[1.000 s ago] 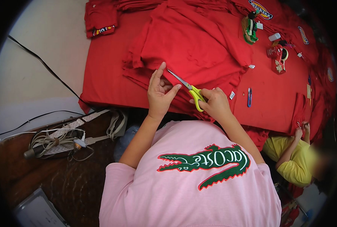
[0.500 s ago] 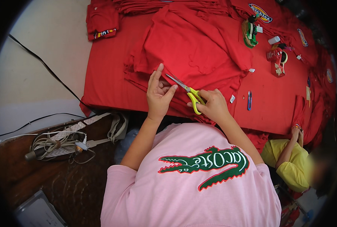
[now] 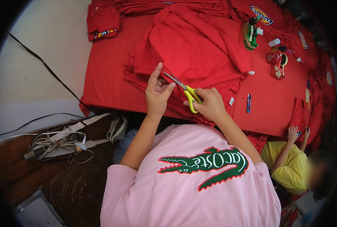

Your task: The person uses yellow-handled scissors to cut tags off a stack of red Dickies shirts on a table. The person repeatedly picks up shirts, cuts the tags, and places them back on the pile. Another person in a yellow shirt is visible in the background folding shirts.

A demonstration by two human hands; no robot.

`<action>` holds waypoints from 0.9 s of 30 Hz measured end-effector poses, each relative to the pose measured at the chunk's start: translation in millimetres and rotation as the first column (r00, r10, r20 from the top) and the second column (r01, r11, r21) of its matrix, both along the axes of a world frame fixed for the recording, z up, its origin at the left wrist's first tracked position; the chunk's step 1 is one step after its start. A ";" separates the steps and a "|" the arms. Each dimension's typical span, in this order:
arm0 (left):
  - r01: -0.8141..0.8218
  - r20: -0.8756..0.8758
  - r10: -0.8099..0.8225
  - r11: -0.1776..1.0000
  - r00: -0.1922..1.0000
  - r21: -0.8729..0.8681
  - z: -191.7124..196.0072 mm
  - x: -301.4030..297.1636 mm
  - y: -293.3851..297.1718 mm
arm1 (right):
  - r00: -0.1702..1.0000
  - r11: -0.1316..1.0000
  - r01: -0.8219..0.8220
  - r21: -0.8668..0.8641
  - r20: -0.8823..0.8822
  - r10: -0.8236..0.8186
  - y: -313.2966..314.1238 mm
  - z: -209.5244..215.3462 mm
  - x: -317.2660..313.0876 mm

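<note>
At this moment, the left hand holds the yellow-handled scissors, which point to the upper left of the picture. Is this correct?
Only the hand is wrong: in the head view, the right hand holds the yellow-handled scissors, which point to the upper left.

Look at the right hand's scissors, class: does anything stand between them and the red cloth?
Nothing visible stands between the scissors and the red cloth beneath. The left hand is close, though: one raised finger lies just off their tips, on the left. Whether the scissors touch the cloth, I cannot tell.
</note>
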State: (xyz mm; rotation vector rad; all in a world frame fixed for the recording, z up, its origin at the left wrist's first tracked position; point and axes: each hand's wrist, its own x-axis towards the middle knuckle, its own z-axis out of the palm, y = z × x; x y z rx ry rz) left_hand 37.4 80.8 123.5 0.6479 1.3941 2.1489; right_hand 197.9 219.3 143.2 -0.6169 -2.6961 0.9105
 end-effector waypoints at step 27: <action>-0.168 -0.265 0.126 0.975 0.956 -0.144 -2.6 -23.4 -3.6 | 0.999 0.990 -0.030 0.136 -0.018 0.032 7.5 -4.6 6.3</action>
